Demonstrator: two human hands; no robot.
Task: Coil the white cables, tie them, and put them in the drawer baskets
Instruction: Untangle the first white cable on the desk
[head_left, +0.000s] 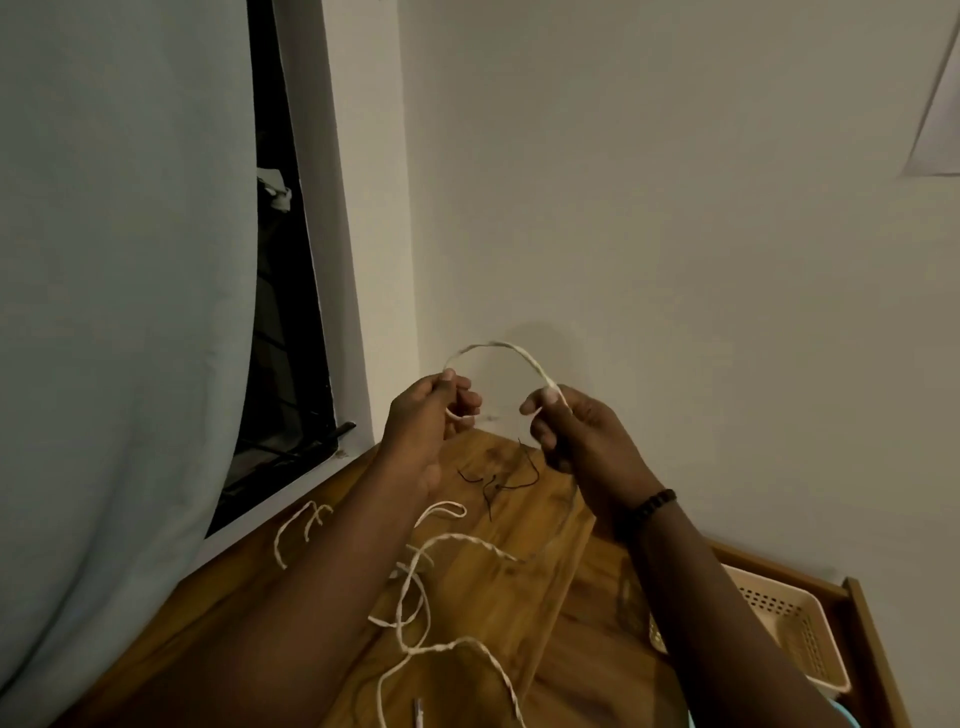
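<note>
Hands raised near the wall corner: left hand (434, 410) pinches one end of a white cable (506, 353), right hand (566, 426) grips the other side, cable arching between them. Cable's slack trails down from right hand onto wooden tabletop (524, 525), looping near its front edge. Short black ties (493, 480) lie below the hands. Beige drawer basket (795, 631) sits right, past table edge.

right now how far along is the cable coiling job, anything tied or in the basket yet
Early. Nothing looks done: the beige perforated plastic basket shows no cable in the part that is visible. In hand: the left hand and right hand arch a twisted white cable between them. Left: loose white cable on the wooden tabletop, uncoiled, untied.
</note>
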